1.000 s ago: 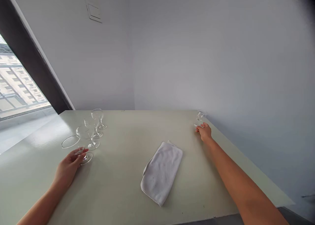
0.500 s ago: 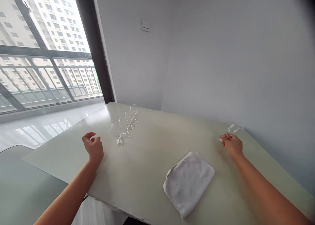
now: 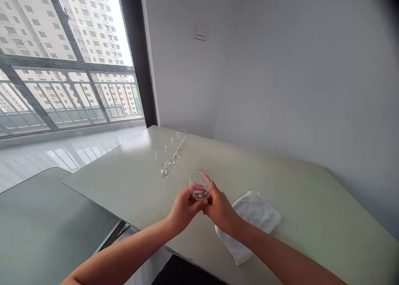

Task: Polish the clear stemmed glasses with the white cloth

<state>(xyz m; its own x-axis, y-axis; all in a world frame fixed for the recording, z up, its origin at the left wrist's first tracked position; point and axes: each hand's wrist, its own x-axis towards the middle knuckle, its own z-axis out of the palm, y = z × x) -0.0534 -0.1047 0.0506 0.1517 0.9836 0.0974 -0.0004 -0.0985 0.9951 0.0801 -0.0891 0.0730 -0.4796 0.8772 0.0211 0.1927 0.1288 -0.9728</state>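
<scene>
A clear wine glass (image 3: 200, 181) is held upright above the table, its bowl on top and its stem hidden by my fingers. My left hand (image 3: 183, 206) is closed on it from the left. From the right my right hand (image 3: 220, 206) grips the same glass, one finger showing through the bowl. Beyond them several clear wine glasses stand in a slanting row; the nearest glass (image 3: 163, 162) is at the front left of that row. A folded white cloth (image 3: 257, 212) lies flat on the table, partly covered by my right wrist and forearm.
The pale table (image 3: 289, 185) meets the grey wall (image 3: 280, 89) at the back and right. At the lower left is a grey glass-like surface (image 3: 46, 218). A large window (image 3: 71, 69) and its dark frame stand at the far left.
My right hand has come from the table's right side to the middle with the glass. My left hand has moved right and closed on it too. The view has shifted left.
</scene>
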